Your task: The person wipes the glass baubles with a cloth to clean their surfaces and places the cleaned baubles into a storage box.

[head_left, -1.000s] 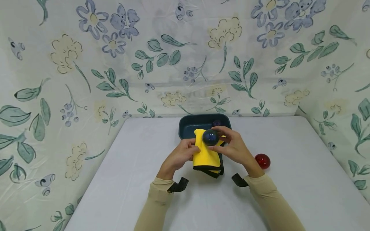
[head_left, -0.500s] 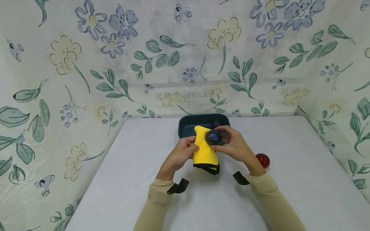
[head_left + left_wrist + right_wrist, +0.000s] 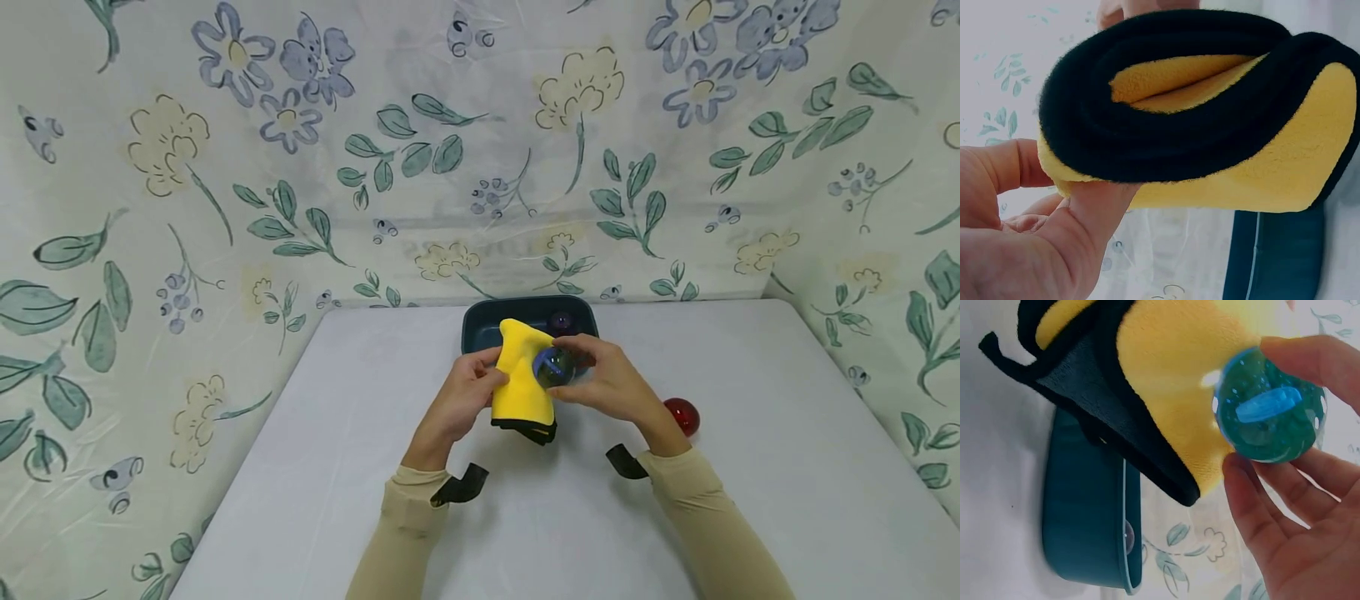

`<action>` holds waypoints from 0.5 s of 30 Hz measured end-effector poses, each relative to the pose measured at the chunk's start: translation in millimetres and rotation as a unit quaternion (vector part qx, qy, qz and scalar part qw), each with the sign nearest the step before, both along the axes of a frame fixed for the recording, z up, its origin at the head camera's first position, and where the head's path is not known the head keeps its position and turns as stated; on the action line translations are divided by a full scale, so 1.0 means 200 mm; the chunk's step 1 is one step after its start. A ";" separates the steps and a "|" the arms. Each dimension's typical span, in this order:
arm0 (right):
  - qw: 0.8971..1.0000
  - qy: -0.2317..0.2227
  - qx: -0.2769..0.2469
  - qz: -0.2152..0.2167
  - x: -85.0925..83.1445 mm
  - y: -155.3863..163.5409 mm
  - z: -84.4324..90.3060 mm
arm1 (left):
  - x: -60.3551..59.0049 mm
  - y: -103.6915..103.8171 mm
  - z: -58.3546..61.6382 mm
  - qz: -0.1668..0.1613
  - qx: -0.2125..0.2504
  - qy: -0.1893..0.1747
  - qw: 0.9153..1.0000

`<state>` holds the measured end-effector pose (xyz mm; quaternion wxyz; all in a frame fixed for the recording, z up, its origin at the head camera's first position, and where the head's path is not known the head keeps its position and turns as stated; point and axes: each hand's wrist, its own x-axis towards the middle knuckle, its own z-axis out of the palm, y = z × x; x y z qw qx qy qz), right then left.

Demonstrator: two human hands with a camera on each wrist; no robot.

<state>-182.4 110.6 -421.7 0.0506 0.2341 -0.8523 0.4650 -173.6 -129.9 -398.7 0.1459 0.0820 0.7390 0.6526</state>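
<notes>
My left hand (image 3: 468, 390) grips a folded yellow cloth (image 3: 521, 379) with a black edge, held up over the table. In the left wrist view the cloth (image 3: 1210, 119) curls over the thumb and fingers (image 3: 1047, 219). My right hand (image 3: 600, 379) pinches a translucent blue-green ball (image 3: 555, 367) against the cloth's right side. In the right wrist view the ball (image 3: 1270, 406) sits between the fingertips (image 3: 1310, 359) and the thumb, touching the cloth (image 3: 1179, 369).
A dark teal tray (image 3: 487, 321) stands behind the hands at the back of the white table (image 3: 300, 467), with a dark purple ball (image 3: 561, 320) in it. A red ball (image 3: 681, 416) lies on the table right of my right hand. Floral sheets wall in three sides.
The left hand has raised and bunched the cloth, which now stands narrower and taller. The ball has moved slightly right and lower against the cloth and now looks blue-green.
</notes>
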 end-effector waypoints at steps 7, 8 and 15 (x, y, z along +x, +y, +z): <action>0.999 -0.007 0.002 0.042 0.00 0.02 0.01 | -0.01 -0.01 0.00 -0.002 0.003 0.001 1.000; 0.999 -0.008 0.001 0.049 0.00 0.02 0.01 | -0.01 -0.01 0.00 -0.002 0.002 0.006 1.000; 0.996 -0.023 -0.017 0.089 0.02 0.01 0.01 | -0.01 -0.02 0.00 -0.003 -0.001 0.010 1.000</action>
